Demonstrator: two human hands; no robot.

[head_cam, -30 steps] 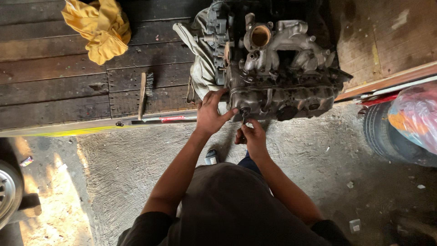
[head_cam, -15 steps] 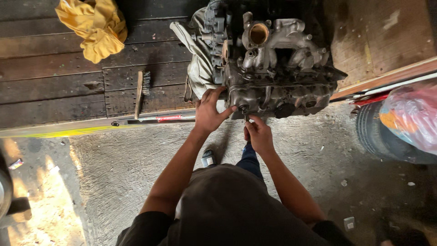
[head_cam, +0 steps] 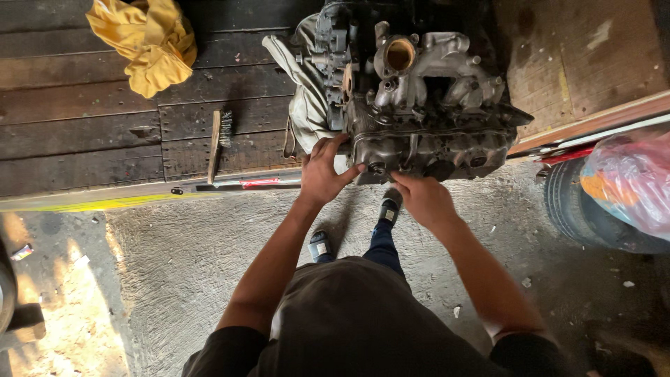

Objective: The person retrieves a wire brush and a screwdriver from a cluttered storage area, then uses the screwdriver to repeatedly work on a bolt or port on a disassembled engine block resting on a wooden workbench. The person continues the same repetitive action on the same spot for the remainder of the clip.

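A grimy grey engine block (head_cam: pixel 426 126) with an intake manifold sits at the edge of a dark wooden truck bed (head_cam: pixel 105 139), on a pale cloth (head_cam: pixel 301 105). My left hand (head_cam: pixel 322 171) rests on the engine's near lower left corner, fingers spread against the metal. My right hand (head_cam: pixel 421 197) touches the engine's lower front edge just right of the left hand, fingers curled under it. Whether either hand holds a small part is hidden. My legs and shoes (head_cam: pixel 387 209) stand below on the concrete.
A wooden-handled wire brush (head_cam: pixel 218 143) lies on the planks left of the engine. A crumpled yellow cloth (head_cam: pixel 146 42) is at the far left. A tyre (head_cam: pixel 593 209) and a coloured plastic bag (head_cam: pixel 631 185) sit at the right. Rough concrete floor (head_cam: pixel 195 265) is below.
The view has shifted slightly. My right hand has moved from below the left hand out to the right along the engine's lower edge. The left hand stays on the corner.
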